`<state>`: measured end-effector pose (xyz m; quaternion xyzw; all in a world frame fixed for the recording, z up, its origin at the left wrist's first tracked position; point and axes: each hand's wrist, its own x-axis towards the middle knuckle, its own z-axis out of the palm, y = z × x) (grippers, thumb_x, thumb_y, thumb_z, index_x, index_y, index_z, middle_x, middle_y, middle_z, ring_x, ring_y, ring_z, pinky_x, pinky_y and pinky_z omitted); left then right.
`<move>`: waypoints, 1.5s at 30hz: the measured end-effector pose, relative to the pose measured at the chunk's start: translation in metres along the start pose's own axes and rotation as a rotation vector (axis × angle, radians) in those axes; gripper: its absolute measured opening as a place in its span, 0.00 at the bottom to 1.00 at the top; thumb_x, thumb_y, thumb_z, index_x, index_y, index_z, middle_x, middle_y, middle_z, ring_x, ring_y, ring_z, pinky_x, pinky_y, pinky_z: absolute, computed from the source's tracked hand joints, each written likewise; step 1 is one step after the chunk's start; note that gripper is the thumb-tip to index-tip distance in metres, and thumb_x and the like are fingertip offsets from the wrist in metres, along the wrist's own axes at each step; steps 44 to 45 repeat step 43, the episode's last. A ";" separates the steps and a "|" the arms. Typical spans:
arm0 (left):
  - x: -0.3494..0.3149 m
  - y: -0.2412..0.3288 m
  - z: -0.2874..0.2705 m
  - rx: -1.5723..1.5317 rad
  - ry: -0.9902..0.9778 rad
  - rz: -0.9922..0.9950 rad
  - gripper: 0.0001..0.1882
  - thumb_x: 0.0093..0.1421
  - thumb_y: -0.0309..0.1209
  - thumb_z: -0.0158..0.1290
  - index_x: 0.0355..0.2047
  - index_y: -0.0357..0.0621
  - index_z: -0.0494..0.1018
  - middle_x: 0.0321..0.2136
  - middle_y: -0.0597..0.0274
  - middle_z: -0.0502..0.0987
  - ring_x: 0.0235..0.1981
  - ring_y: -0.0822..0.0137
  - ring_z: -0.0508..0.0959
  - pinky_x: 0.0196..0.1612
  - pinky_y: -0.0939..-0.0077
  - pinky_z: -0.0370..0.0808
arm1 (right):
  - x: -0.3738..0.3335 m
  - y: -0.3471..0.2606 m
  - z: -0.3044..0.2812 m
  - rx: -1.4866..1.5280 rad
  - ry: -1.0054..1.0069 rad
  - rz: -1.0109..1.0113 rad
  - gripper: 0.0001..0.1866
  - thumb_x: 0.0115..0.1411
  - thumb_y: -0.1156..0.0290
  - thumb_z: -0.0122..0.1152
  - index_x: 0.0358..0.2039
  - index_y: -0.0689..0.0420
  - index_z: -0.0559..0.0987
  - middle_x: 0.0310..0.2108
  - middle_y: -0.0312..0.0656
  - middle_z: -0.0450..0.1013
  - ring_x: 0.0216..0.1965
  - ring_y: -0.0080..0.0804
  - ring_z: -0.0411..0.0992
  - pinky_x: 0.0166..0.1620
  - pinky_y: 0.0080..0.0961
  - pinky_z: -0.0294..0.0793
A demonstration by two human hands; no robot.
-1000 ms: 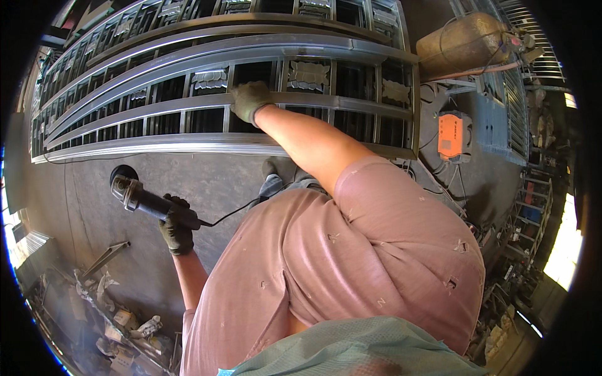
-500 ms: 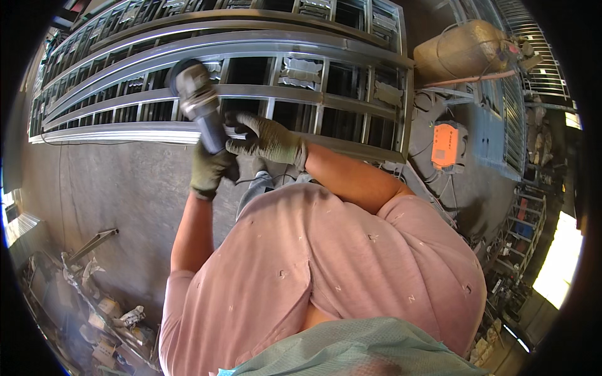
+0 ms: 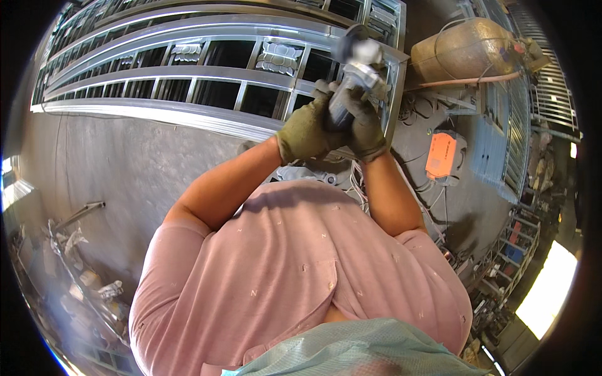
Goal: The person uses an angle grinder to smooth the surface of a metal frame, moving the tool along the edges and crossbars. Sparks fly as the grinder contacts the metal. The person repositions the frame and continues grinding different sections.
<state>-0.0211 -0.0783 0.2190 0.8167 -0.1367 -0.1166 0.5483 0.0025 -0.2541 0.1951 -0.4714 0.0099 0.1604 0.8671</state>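
An angle grinder (image 3: 352, 81) with a dark disc is raised over the right end of the metal frame (image 3: 251, 76). My left hand (image 3: 307, 128), in a greenish work glove, is closed on the lower part of its body. Also gloved, my right hand (image 3: 365, 125) wraps the body from the right side. The grinder's head and disc are smeared by motion, and I cannot tell whether the disc touches the metal. Wavy silver plates (image 3: 278, 59) sit between bars of the frame.
At the far right a rusty brown tank (image 3: 464, 50) lies near an orange machine (image 3: 442, 155) with cables around it. Blue-grey metal panels (image 3: 495, 135) stand beyond. Scrap and a metal bar (image 3: 81, 213) lie on the grey floor (image 3: 125, 163) at left.
The grinder has moved right, from the frame's middle-left part to its right end. My right hand, which was beside the tool, now grips it together with my left.
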 end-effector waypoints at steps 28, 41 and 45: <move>0.003 -0.032 0.095 -0.135 0.025 0.084 0.55 0.58 0.34 0.73 0.79 0.37 0.52 0.50 0.42 0.84 0.50 0.46 0.87 0.54 0.56 0.81 | 0.038 -0.048 -0.052 -0.494 0.092 0.116 0.13 0.61 0.70 0.79 0.44 0.59 0.85 0.36 0.41 0.83 0.35 0.33 0.82 0.42 0.31 0.83; 0.098 -0.087 0.124 -1.707 -0.010 -0.008 0.39 0.66 0.46 0.71 0.72 0.47 0.70 0.68 0.58 0.77 0.68 0.55 0.76 0.74 0.51 0.68 | 0.110 -0.030 -0.095 -1.483 -0.374 0.080 0.22 0.65 0.62 0.78 0.55 0.56 0.84 0.47 0.39 0.83 0.46 0.27 0.78 0.54 0.34 0.81; 0.098 -0.103 0.125 -1.701 -0.001 -0.091 0.37 0.67 0.44 0.70 0.72 0.48 0.69 0.69 0.57 0.76 0.69 0.56 0.75 0.75 0.53 0.67 | 0.119 -0.018 -0.105 -1.519 -0.363 0.078 0.25 0.61 0.57 0.77 0.54 0.56 0.85 0.46 0.57 0.85 0.48 0.49 0.85 0.53 0.42 0.82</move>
